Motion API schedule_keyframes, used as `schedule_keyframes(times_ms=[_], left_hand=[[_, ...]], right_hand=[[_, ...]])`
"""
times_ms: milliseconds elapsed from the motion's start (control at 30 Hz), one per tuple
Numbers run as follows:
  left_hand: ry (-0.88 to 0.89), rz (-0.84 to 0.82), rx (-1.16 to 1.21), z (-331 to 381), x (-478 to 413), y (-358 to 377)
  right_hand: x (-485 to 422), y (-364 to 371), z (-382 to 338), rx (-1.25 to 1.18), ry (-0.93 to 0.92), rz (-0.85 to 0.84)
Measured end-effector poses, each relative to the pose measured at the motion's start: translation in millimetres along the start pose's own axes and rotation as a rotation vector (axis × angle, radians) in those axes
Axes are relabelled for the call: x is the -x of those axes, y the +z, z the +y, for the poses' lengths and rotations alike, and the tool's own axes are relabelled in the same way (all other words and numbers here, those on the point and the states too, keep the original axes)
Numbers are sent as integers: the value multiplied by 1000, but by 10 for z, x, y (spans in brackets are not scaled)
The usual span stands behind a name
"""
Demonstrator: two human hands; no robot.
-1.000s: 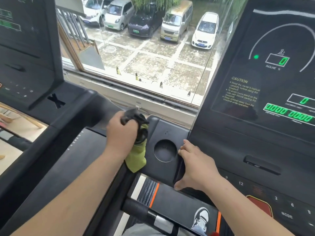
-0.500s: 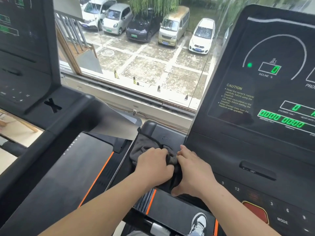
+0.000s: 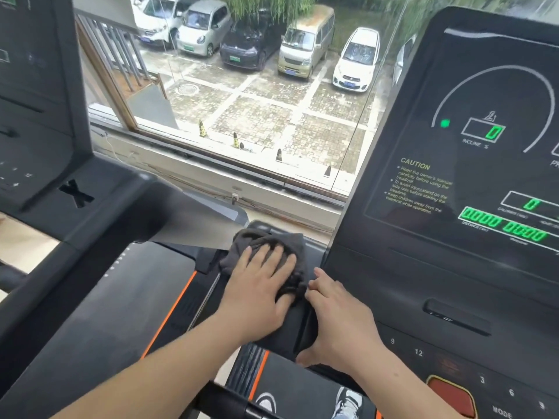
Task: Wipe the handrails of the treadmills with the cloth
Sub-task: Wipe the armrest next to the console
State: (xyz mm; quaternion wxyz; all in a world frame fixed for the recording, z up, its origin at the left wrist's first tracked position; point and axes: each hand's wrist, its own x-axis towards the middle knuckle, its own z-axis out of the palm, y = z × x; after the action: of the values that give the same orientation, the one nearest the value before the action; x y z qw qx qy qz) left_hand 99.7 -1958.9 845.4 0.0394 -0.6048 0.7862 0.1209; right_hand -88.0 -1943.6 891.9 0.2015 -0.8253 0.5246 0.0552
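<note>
Left hand (image 3: 257, 285) flat, 4 fingers spread, pressing dark cloth (image 3: 266, 238) onto black tray (image 3: 286, 326). Right hand (image 3: 340, 316) braces just right of cloth, fingers bent; hold unclear. Risk: bunched cloth slips from under palm, leaving tray edges unwiped.

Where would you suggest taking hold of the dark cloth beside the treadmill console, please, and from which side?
Pinch the bunched folds at the far edge of the cloth, coming from above and the left. They rise in ridges beyond the left hand, which presses it flat; the right hand and console crowd its right side.
</note>
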Motion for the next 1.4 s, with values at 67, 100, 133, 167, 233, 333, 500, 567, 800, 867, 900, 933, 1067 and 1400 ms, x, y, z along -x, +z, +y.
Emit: schedule_keyframes(times_ms=[67,100,133,167,233,333,500,567,800,867,900,933,1067,1400], left_hand=[[66,29,1,-65,-277,-86],[71,25,-2,-85,-428,-140],[54,11,6,-91,-573,-200],[26,2,14,-76,-689,-241],[-27,15,15,55,-767,-241],[-25,102,96,241,-442,-59],[95,207,53,14,78,181],[139,141,22,-95,-119,63],[-64,-85,93,29,-1154,-392],[-51,0,103,53,-1073,-326],[-20,61,119,52,-936,-269],[21,97,126,40,-750,-196],[147,158,23,-126,-28,68],[-24,-124,5,35,-1171,-473]], right_hand=[[6,-1,10,8,-15,19],[9,-5,5,12,-17,24],[11,-3,-1,15,-12,25],[14,-8,-14,22,-5,20],[25,-23,-39,27,2,13],[38,19,-21,-14,7,48],[9,91,17,-41,1,37],[5,87,30,-29,-4,29],[14,35,4,20,-21,-13],[17,42,2,25,-18,-11],[16,49,8,26,-17,-7],[16,56,16,24,-18,1],[0,87,47,25,-29,15],[-3,61,25,18,-4,-15]])
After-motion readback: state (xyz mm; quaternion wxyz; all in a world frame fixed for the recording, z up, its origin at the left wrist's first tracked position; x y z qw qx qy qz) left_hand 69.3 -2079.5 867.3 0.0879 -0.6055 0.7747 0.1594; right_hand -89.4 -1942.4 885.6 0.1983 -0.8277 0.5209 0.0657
